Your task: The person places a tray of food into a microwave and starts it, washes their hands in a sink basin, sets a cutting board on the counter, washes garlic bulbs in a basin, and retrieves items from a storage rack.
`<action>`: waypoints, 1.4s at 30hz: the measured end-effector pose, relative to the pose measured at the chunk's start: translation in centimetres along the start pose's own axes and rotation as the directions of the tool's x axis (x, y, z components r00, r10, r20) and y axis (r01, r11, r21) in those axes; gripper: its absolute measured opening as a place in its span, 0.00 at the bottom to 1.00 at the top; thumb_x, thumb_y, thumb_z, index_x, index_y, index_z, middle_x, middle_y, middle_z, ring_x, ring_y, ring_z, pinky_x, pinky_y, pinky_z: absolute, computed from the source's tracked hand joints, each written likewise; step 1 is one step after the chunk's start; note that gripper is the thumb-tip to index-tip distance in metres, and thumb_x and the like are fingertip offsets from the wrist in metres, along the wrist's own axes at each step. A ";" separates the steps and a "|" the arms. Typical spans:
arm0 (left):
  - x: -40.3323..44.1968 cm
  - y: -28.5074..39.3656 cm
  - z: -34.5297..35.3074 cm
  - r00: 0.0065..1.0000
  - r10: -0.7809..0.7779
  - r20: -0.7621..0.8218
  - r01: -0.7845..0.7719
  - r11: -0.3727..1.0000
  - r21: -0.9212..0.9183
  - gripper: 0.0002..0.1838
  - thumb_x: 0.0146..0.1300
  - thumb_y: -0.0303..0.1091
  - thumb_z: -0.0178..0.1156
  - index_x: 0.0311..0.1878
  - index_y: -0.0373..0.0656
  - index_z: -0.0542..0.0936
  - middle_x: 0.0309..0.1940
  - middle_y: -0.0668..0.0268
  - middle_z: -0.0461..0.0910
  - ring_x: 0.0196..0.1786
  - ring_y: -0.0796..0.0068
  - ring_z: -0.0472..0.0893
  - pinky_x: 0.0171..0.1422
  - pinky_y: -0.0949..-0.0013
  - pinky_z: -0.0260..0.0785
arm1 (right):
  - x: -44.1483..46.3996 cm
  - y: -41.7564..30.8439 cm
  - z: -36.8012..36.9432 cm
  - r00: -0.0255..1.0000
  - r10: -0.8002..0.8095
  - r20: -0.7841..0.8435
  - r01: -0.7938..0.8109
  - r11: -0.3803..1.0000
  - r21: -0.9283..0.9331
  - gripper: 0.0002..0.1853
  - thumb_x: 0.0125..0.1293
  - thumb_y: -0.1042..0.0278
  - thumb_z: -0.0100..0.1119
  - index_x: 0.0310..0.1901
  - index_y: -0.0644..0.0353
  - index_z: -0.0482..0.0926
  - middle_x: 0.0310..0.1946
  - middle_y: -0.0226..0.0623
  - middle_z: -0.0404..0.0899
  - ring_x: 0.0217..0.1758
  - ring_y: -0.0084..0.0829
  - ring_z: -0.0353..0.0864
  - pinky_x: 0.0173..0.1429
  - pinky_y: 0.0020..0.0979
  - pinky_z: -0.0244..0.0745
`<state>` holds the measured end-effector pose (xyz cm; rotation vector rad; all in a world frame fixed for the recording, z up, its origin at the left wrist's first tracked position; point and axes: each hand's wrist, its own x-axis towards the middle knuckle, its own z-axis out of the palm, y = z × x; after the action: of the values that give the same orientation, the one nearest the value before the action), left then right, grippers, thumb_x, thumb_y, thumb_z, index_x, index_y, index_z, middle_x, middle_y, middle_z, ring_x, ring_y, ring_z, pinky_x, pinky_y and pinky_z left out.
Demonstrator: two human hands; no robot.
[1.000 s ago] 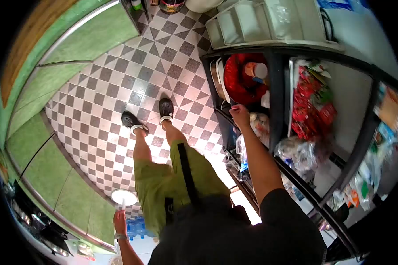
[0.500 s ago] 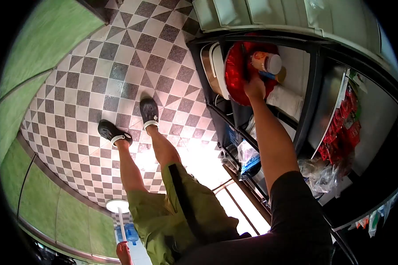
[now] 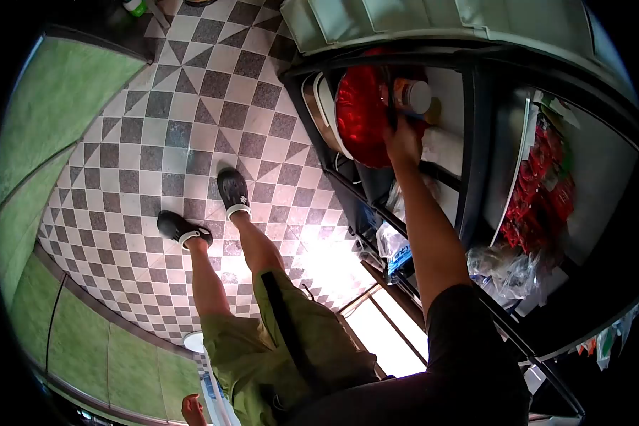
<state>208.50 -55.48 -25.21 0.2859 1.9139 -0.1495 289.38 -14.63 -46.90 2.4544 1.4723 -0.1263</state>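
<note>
My right hand (image 3: 403,142) reaches into the black rack, its fingers closed around a dark, narrow, upright thing (image 3: 390,99) whose kind I cannot make out. Directly behind it is a shiny red tray or bowl (image 3: 358,117). A jar with a pale lid (image 3: 417,97) stands close beside the fingers. Low at the left edge of my shorts hangs my left hand (image 3: 193,410), fingers loosely bent, with nothing visible in it. Near that hand a white pole rises from a round white base (image 3: 193,341) on the floor.
On the rack's right shelf lie red packets (image 3: 543,188) and clear plastic bags (image 3: 508,273). Pale bins (image 3: 390,21) sit along the rack's top edge. Green panels (image 3: 57,149) line the left side of the checkered floor (image 3: 170,142).
The dark narrow thing now shows in my right hand, in front of the red tray. My left hand has dropped slightly, and the white pole now appears to its right. The view has shifted.
</note>
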 end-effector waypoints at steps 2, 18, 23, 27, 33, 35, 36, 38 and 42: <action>-0.1 0.7 -0.2 0.999 0.038 0.009 -0.038 0.998 0.052 0.07 0.68 0.33 0.51 0.39 0.44 0.78 0.20 0.77 0.66 0.21 0.89 0.62 0.22 0.80 0.51 | -0.6 0.9 -0.4 0.999 0.016 -0.033 -0.015 0.999 0.031 0.16 0.64 0.58 0.54 0.49 0.59 0.74 0.28 0.48 0.80 0.26 0.47 0.80 0.29 0.46 0.76; 2.3 3.2 -1.3 0.999 0.035 0.006 -0.036 0.993 0.113 0.06 0.66 0.32 0.52 0.39 0.46 0.78 0.18 0.77 0.65 0.19 0.88 0.61 0.21 0.81 0.52 | -0.3 -1.2 -1.2 0.999 -0.008 0.052 0.006 0.999 0.032 0.19 0.63 0.62 0.53 0.57 0.48 0.71 0.39 0.48 0.81 0.40 0.53 0.81 0.44 0.48 0.77; 3.8 1.9 -2.6 0.999 0.018 0.029 -0.021 0.990 0.137 0.07 0.66 0.33 0.51 0.39 0.46 0.78 0.17 0.77 0.65 0.19 0.88 0.62 0.20 0.80 0.52 | -1.5 -1.8 -0.4 0.995 0.091 0.028 -0.092 0.995 0.028 0.18 0.64 0.64 0.53 0.57 0.49 0.71 0.39 0.48 0.81 0.40 0.52 0.81 0.43 0.48 0.77; 1.8 7.0 -1.1 0.975 0.209 0.081 -0.224 0.918 0.328 0.14 0.69 0.40 0.49 0.46 0.45 0.81 0.27 0.70 0.74 0.26 0.80 0.68 0.30 0.74 0.63 | -1.7 0.4 5.5 0.918 0.349 0.188 -0.343 0.463 0.817 0.17 0.65 0.69 0.56 0.55 0.55 0.72 0.41 0.44 0.81 0.38 0.43 0.83 0.42 0.40 0.81; 2.8 7.1 -2.3 0.981 0.171 0.090 -0.193 0.888 0.417 0.14 0.69 0.37 0.49 0.50 0.47 0.81 0.25 0.71 0.73 0.26 0.79 0.68 0.32 0.72 0.64 | 0.3 -1.3 4.1 0.517 0.418 0.747 -0.377 -0.672 0.637 0.18 0.65 0.66 0.61 0.55 0.58 0.71 0.45 0.44 0.76 0.45 0.38 0.80 0.47 0.38 0.83; 2.8 7.5 -2.6 0.964 0.238 0.115 -0.264 0.835 0.482 0.14 0.70 0.38 0.49 0.50 0.46 0.81 0.25 0.72 0.73 0.26 0.79 0.68 0.31 0.72 0.64 | 1.2 -1.1 5.3 0.499 0.415 0.761 -0.336 -0.717 0.611 0.19 0.64 0.70 0.60 0.55 0.58 0.70 0.46 0.45 0.75 0.43 0.38 0.79 0.45 0.39 0.83; 2.8 8.0 -2.7 0.984 0.150 0.098 -0.178 0.868 0.463 0.14 0.70 0.38 0.49 0.50 0.47 0.81 0.25 0.72 0.73 0.26 0.79 0.68 0.31 0.73 0.64 | 1.7 -0.8 6.4 0.485 0.408 0.773 -0.302 -0.752 0.586 0.19 0.63 0.74 0.59 0.56 0.58 0.69 0.47 0.45 0.75 0.41 0.37 0.79 0.42 0.40 0.82; 2.6 8.9 -2.3 0.985 0.151 0.085 -0.173 0.895 0.411 0.14 0.70 0.39 0.49 0.49 0.47 0.81 0.26 0.72 0.73 0.27 0.80 0.68 0.31 0.74 0.64 | 2.0 -0.4 8.2 0.465 0.391 0.794 -0.289 -0.780 0.554 0.22 0.62 0.75 0.60 0.57 0.57 0.68 0.47 0.46 0.74 0.41 0.38 0.78 0.41 0.40 0.82; 3.0 9.5 -2.4 0.991 0.109 0.078 -0.129 0.931 0.342 0.13 0.69 0.38 0.50 0.48 0.47 0.81 0.27 0.73 0.74 0.27 0.82 0.69 0.31 0.75 0.64 | 2.7 -0.3 9.2 0.301 0.513 0.804 -0.293 -0.752 0.590 0.16 0.64 0.68 0.61 0.52 0.60 0.72 0.40 0.47 0.78 0.39 0.40 0.82 0.38 0.37 0.85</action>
<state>207.93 -45.37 -26.81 0.6273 1.8005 -0.4122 290.97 -14.78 -56.31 3.7558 -1.8606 -1.3067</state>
